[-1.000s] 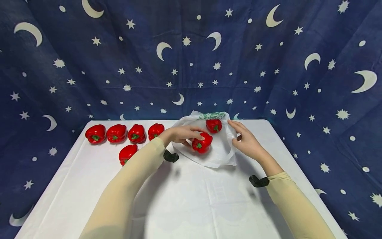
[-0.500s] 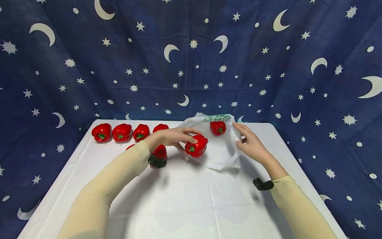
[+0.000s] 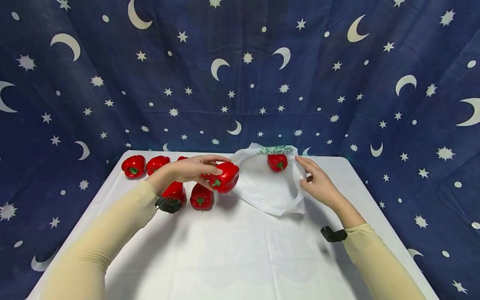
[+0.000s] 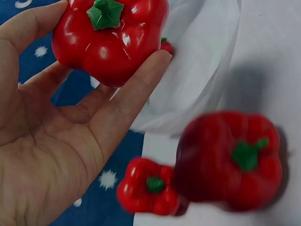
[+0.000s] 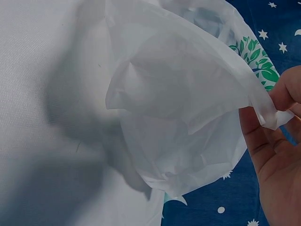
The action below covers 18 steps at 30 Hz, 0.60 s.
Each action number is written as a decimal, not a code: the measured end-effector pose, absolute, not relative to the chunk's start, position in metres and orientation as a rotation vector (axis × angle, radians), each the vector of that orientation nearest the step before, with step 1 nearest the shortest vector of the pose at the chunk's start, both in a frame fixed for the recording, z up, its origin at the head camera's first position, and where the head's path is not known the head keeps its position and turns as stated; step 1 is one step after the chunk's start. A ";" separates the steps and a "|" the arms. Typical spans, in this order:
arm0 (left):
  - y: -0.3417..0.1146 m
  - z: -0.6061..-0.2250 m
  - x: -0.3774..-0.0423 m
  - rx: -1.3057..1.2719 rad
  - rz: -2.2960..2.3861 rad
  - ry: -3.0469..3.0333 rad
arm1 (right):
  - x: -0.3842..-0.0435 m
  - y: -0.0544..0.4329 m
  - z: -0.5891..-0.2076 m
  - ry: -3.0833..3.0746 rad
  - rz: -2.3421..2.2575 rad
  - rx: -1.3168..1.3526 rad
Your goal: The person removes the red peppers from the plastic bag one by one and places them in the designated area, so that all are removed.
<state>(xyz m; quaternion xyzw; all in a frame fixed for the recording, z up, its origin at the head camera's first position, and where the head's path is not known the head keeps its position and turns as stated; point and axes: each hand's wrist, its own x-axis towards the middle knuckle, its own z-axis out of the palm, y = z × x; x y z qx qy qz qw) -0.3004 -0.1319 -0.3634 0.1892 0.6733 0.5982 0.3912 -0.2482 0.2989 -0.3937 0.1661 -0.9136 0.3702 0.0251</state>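
My left hand (image 3: 189, 170) grips a red bell pepper (image 3: 226, 178) with a green stem, raised over the table at the left side of the white plastic bag (image 3: 275, 204). In the left wrist view, thumb and fingers curl round this pepper's sides. The bag lies with its mouth spread toward me and has a green leaf print. Another red bell pepper (image 3: 277, 162) sits deep inside it. At the bag's right edge, my right hand (image 3: 318, 183) pinches the rim; the right wrist view shows the plastic (image 5: 270, 113) between thumb and fingers.
Red bell peppers stand left of the bag: a back row (image 3: 133, 166) partly hidden behind my left hand, and two nearer ones (image 3: 201, 198), one overlapped by the wrist camera (image 3: 168, 204). A star-patterned cloth (image 3: 240, 75) hangs behind the white table (image 3: 232, 250).
My left hand has moved left with the bell pepper, from over the bag's mouth to beside it. The right hand keeps its hold on the rim. The head view has shifted slightly.
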 end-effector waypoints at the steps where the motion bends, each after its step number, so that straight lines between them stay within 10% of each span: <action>1: -0.139 -0.363 -0.299 0.480 1.530 1.716 | -0.248 0.299 -0.394 -2.825 1.146 0.515; 18: -0.279 -0.360 -0.270 0.292 1.766 1.863 | -0.247 0.303 -0.398 -2.791 1.134 0.554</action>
